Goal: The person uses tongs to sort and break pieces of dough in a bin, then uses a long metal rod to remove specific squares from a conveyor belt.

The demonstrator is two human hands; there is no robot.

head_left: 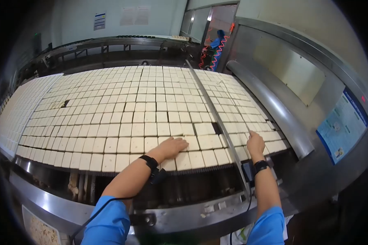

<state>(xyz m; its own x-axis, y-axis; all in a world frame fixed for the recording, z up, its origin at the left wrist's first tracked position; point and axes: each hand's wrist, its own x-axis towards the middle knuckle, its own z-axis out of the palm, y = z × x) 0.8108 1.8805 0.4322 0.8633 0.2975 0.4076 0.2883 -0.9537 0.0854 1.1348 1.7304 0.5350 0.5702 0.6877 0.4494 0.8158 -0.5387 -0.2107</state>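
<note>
Rows of pale cream, tofu-like blocks (110, 115) cover a wide conveyor bed. My left hand (172, 148) lies on the blocks near the front edge, fingers stretched out and holding nothing. Further right, beyond a metal bar (210, 104) that crosses above the rows, my right hand (255, 143) is closed around a thin metal rod (238, 109). The rod reaches forward over the blocks and appears bent at its far end. A dark gap (216, 128) shows between blocks just left of the bar. Both wrists wear black bands.
A steel roller (274, 110) runs along the right side, beside a metal housing with a blue poster (342, 125). White trays (26, 110) border the left. A steel frame rail (171, 218) lies in front. A person in blue (219, 39) is at the far doorway.
</note>
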